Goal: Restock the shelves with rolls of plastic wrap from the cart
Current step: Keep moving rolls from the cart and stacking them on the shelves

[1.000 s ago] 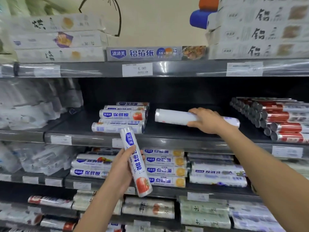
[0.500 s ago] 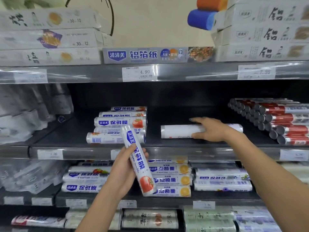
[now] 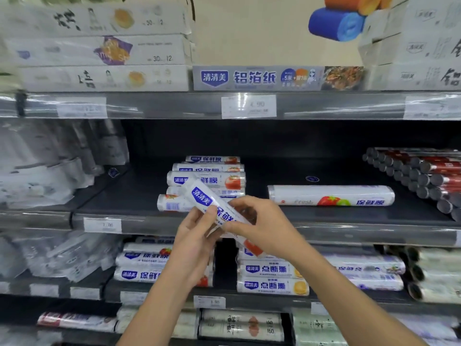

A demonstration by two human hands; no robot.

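Right hand (image 3: pixel 264 228) came off shelved roll (image 3: pixel 331 196); with left hand (image 3: pixel 197 238), it pinches tilted roll (image 3: pixel 202 197).

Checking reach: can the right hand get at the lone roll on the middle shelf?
Probably yes: the lone roll lies near the front of the shelf with nothing before it. But the right hand, with the left hand, grips the tilted roll now.

place: shop aisle, household-wrap section | fixtures: dark tiered shelves (image 3: pixel 349 233) spanning the frame | labels: price tags (image 3: pixel 248 106) in clear strips on shelf edges, top centre | stock: stacked wrap rolls (image 3: pixel 207 179) at centre; foil boxes (image 3: pixel 277 78) above; red-labelled rolls (image 3: pixel 434 176) at right, many identical
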